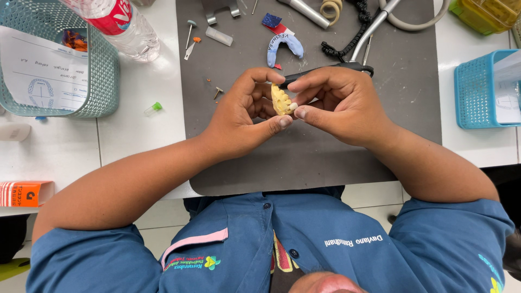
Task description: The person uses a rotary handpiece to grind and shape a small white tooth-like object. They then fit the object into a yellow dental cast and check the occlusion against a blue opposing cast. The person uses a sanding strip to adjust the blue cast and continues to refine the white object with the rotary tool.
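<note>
1. A white worktop point(135, 103) carries a dark grey mat point(325, 152), seen from above over a blue work shirt point(260, 244).
2. Above the mat's middle, both hands meet around a small yellow tooth cast point(281, 100).
3. The cast stands on edge, its long axis running away from the person and toward them, tilted slightly left at the far end; its toothed face seems to turn toward the left hand, though this is partly hidden.
4. The left hand point(247, 116) grasps the cast, thumb under its near end and fingers curled behind it.
5. The right hand point(339, 103) is clenched around a black handpiece point(331, 68), whose tip points left at the cast's far end; its thumb touches the cast's near end.
6. Beyond the hands lie a blue arch-shaped piece point(282, 46) and a black coiled cord point(347, 38).
7. A teal mesh basket point(81, 92) with a paper form and a clear bottle point(127, 32) stand at left; a blue basket point(477, 92) stands at right.
</note>
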